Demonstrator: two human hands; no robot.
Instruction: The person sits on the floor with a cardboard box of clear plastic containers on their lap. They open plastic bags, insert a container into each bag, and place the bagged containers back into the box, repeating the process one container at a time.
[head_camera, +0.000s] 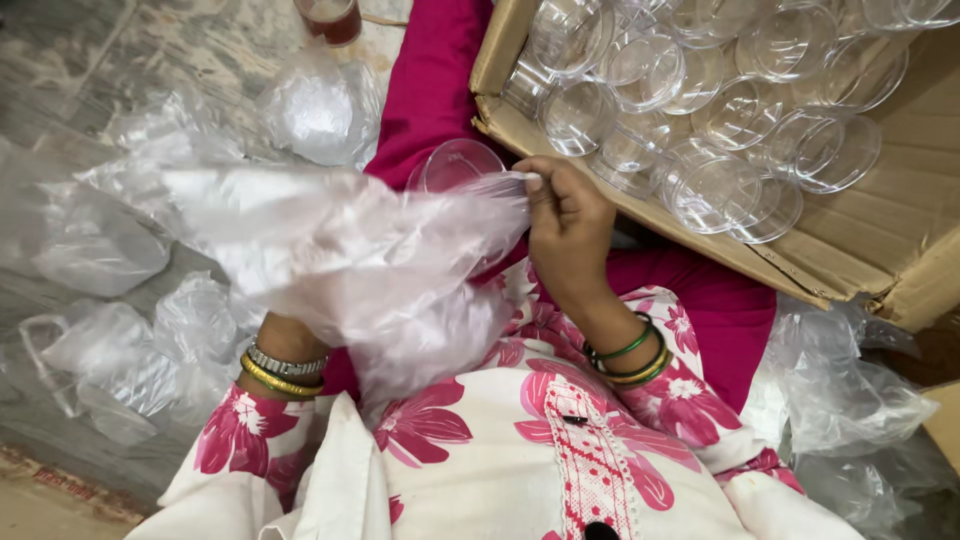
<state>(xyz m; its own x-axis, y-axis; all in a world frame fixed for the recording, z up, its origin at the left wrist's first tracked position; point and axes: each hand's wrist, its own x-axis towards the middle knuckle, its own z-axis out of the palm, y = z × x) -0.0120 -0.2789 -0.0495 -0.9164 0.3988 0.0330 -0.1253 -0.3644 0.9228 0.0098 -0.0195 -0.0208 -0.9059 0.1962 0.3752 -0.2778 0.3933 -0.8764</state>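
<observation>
Nearest the camera, a white garment printed with pink flowers (520, 450) is seen over a lap clothed in plain magenta fabric (440, 90). A thin, translucent, crumpled plastic bag (340, 250) is held above the lap; its upper edge is pinched between thumb and fingers of the right hand (570, 235). The left hand (290, 335) is hidden behind the bag, only its bangled wrist being visible, so its grip cannot be told. A clear round plastic cup (455, 165) is seen just behind the bag's mouth, touching or nearly touching the film. An open brown cardboard box (880, 240) filled with similar clear cups (720, 110) lies at the lap's right edge. Further crumpled bags (100, 250) are scattered on the grey marbled floor (60, 60), and a glass of brown liquid (330, 18) stands near its far edge. Slippage is judged possible: the film is thin and pinched at one edge only, so the cup could miss the mouth or the bag could tear.
</observation>
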